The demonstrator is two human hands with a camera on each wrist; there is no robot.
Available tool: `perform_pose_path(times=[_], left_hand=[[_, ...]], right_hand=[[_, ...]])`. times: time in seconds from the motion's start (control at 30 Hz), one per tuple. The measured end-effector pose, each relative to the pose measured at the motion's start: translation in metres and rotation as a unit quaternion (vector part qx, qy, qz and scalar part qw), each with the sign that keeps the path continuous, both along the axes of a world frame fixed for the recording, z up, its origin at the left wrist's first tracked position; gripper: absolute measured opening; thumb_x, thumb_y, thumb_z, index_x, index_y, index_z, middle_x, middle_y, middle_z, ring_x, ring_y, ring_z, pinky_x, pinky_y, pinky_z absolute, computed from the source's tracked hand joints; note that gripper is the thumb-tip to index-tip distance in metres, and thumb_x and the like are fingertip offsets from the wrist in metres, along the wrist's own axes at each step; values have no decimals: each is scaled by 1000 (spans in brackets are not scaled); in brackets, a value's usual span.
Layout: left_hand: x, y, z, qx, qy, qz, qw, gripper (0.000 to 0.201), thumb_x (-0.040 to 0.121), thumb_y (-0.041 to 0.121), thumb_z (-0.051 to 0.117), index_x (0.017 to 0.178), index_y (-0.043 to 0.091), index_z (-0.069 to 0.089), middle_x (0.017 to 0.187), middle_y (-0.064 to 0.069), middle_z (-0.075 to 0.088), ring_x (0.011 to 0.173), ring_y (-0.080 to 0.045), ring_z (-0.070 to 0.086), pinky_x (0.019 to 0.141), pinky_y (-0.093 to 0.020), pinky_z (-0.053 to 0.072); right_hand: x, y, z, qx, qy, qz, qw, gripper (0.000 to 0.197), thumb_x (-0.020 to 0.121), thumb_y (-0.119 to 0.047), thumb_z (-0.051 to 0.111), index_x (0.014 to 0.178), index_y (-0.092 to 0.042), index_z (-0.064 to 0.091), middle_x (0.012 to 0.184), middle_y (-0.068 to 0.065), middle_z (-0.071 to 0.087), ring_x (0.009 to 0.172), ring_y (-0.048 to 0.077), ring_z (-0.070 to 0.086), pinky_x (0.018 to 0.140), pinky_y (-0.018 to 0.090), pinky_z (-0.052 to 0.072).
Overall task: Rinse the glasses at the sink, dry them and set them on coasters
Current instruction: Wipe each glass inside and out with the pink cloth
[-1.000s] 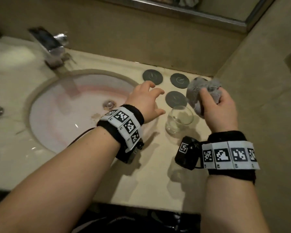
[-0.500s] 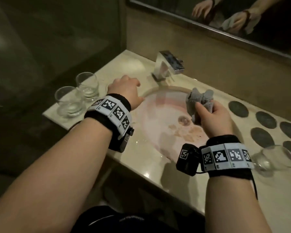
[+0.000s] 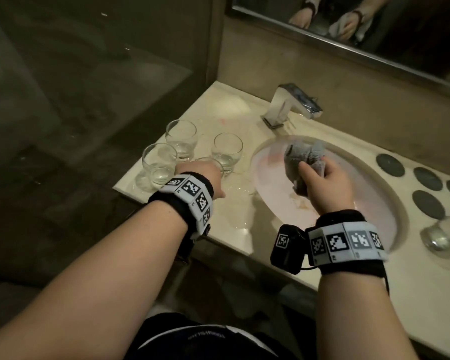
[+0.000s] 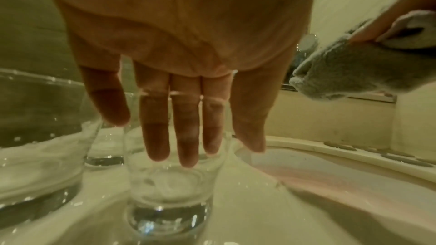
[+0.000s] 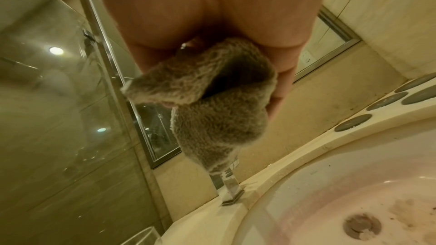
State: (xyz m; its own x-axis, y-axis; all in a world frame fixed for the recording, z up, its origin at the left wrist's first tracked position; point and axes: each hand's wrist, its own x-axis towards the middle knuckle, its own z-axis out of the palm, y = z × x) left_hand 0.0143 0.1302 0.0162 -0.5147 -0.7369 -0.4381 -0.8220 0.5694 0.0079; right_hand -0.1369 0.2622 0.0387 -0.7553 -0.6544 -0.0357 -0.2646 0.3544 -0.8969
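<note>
A grey cloth (image 3: 305,162), dark grey coasters (image 3: 390,165), clear glasses (image 3: 158,165), a cream marbled surface (image 3: 234,219), and black-and-white checkered wristbands (image 3: 346,242).

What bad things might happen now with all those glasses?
1. The left hand is reaching over a glass with straight fingers, and other glasses stand close beside it near the counter's edge. A bump could tip one off.
2. The counter looks wet, so a glass might slip.
3. The right hand is busy holding the cloth, so it may not be able to catch anything.
</note>
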Motion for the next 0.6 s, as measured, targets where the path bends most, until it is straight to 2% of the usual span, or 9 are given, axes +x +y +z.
perform_pose_path(times=[0.07, 0.13, 0.23, 0.33, 0.4, 0.47, 0.5, 0.53, 0.6], left_hand=[[-1, 2, -10, 1, 17, -1, 1000, 23, 90, 43, 53, 96, 21, 55, 81, 2, 48, 89, -21, 52, 83, -37, 43], [0, 2, -17, -11, 45, 5, 999, 15, 91, 33, 52, 96, 20, 58, 75, 3, 47, 82, -21, 50, 81, -37, 43], [3, -1, -15, -3, 70, 25, 997, 14, 91, 25, 50, 96, 20, 62, 83, 1, 57, 82, -21, 56, 82, -37, 48], [3, 0, 3, 32, 118, 30, 992, 20, 93, 30, 48, 94, 17, 62, 91, -1, 61, 89, -21, 58, 84, -37, 49], [-1, 6, 15, 55, 187, 45, 980, 19, 93, 33, 50, 84, 18, 58, 87, 1, 61, 87, -19, 58, 81, -35, 48], [-11, 13, 23, 82, 288, 75, 951, 19, 90, 34, 56, 78, 20, 60, 84, 5, 64, 84, -16, 59, 79, -33, 48], [-19, 17, 25, 107, 345, 94, 928, 17, 90, 32, 58, 78, 22, 63, 83, 6, 66, 83, -14, 61, 79, -32, 49], [-28, 20, 25, 144, 404, 118, 896, 15, 89, 30, 59, 80, 20, 64, 81, 7, 68, 80, -11, 62, 77, -30, 49], [-51, 27, 25, 230, 506, 176, 812, 13, 90, 23, 60, 85, 14, 66, 79, 7, 70, 70, -3, 63, 67, -23, 47]], right_hand=[[4, 3, 0, -2, 4, -4, 1000, 18, 90, -15, 56, 73, -22, 56, 66, 1, 61, 58, 14, 60, 70, 39, 57], [3, 6, 0, 0, 9, -20, 1000, 18, 90, -18, 56, 72, -22, 56, 66, -1, 62, 59, 14, 61, 74, 43, 57], [0, 10, 1, -3, 9, -43, 999, 18, 91, -23, 57, 73, -20, 56, 63, -2, 62, 60, 15, 61, 78, 49, 56], [-6, 11, 6, -2, 7, -60, 998, 23, 91, -23, 57, 68, -22, 56, 64, -5, 61, 61, 12, 60, 79, 46, 56], [-16, 12, 6, -1, 8, -70, 998, 23, 89, -26, 58, 66, -20, 56, 69, -2, 62, 65, 13, 61, 79, 45, 56], [-29, 13, 5, 1, 19, -80, 997, 25, 78, -42, 58, 72, -18, 63, 88, 11, 64, 78, 23, 64, 81, 50, 55], [-40, 14, 2, 5, 25, -84, 996, 32, 73, -49, 56, 78, -18, 66, 99, 11, 62, 86, 27, 64, 84, 51, 54], [-48, 16, 1, 5, 24, -85, 996, 35, 72, -50, 56, 83, -19, 67, 106, 10, 59, 91, 29, 62, 86, 50, 52], [-63, 21, 4, 1, 12, -85, 996, 33, 76, -46, 56, 89, -18, 67, 109, 11, 57, 94, 28, 61, 87, 50, 52]])
